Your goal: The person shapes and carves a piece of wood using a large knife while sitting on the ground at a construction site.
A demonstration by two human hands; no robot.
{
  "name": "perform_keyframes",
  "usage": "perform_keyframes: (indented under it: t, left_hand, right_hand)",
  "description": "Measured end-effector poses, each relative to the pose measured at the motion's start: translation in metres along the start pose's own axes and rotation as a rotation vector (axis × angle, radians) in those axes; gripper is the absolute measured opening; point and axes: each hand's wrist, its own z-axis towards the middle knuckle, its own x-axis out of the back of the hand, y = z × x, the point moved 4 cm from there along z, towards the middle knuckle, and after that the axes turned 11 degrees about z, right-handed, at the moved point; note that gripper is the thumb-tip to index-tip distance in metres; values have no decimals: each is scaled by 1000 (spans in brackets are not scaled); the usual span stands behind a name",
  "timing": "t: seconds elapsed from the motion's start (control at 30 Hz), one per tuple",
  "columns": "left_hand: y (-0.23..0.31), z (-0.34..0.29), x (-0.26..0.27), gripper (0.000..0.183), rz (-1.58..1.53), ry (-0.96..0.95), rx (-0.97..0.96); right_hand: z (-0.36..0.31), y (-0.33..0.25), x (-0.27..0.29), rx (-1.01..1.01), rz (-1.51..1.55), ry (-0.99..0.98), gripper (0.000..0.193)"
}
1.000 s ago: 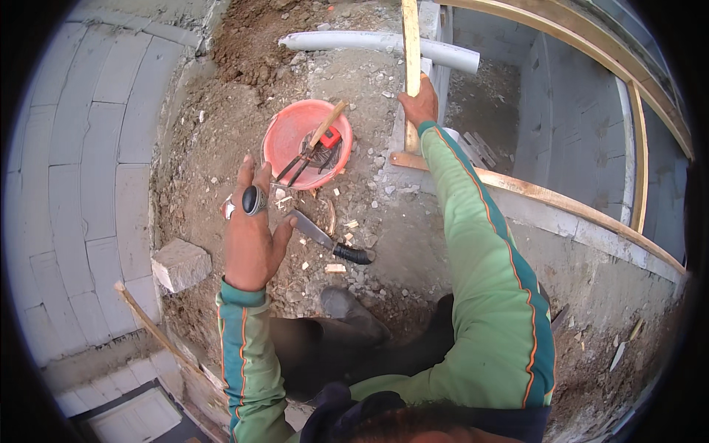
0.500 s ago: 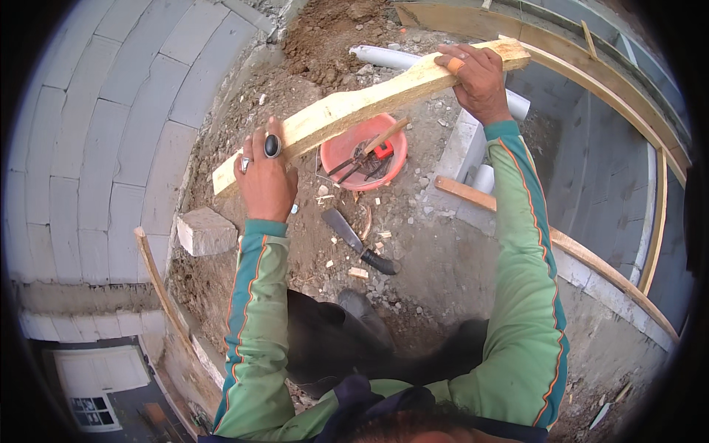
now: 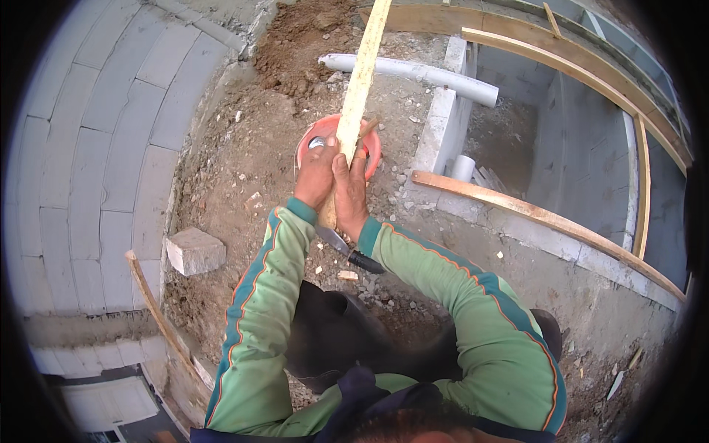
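A long, pale wooden board [image 3: 362, 81] points away from me, its far end running out of the picture at the top. My left hand [image 3: 318, 174] grips it from the left, and my right hand [image 3: 350, 184] is closed round it from the right, the two nearly touching. Beneath the board stands a reddish plastic bucket [image 3: 303, 140], partly hidden, with a wooden handle [image 3: 369, 127] sticking out. The near end of the board overlaps a machete-like blade with a black handle [image 3: 365, 261] that lies on the dirt.
A grey block wall [image 3: 111, 148] rises on the left, with a loose pale block [image 3: 195, 251] near it. To the right is a block-walled pit [image 3: 509, 140] edged by wooden beams [image 3: 546, 218]. A white pipe [image 3: 413, 70] lies across the far ground. Wood chips are scattered about.
The board has swung from lying crosswise to pointing away from me. My hands have come together from its two ends to its near part, the right one moving left and nearer.
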Motion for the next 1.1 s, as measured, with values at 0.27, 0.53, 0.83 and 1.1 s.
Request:
perform_keyframes:
  t: [0.27,0.53,0.83,1.1]
  left_hand:
    - [11,-25,14,69,-135,168,-135]
    - [13,-42,29,85,-118,196,-91]
    - [1,-45,34,84,-44,218,-55]
    - [2,-36,26,83,24,122,-46]
  right_hand:
    - [116,-33,128,54,-666,337,50]
    - [136,-43,258,-125,-1048,589,80]
    - [137,-27,302,-247,-1294,572,86]
    - [131,-25,310,-240,-1356,612,87]
